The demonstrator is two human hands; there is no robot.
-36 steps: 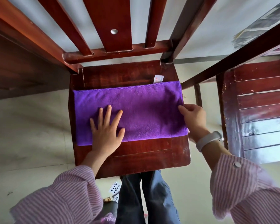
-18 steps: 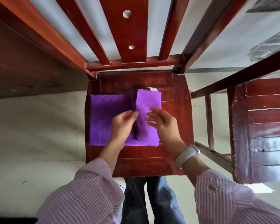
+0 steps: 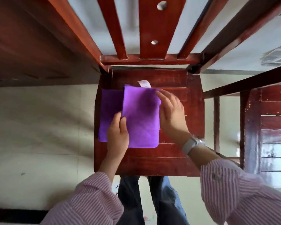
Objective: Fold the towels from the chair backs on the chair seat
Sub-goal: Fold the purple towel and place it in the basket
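Left hand [image 3: 118, 132] pinching the folded flap's left edge of the purple towel [image 3: 141, 117], right hand [image 3: 172, 117] just right of it with fingers straight on the flap's right edge, towel flat on the chair seat [image 3: 177, 159], white tag [image 3: 144, 83] beyond.

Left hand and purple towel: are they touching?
Touching. The head view shows the left hand lying on the purple towel, its fingertips curled onto the left edge of the folded-over flap.
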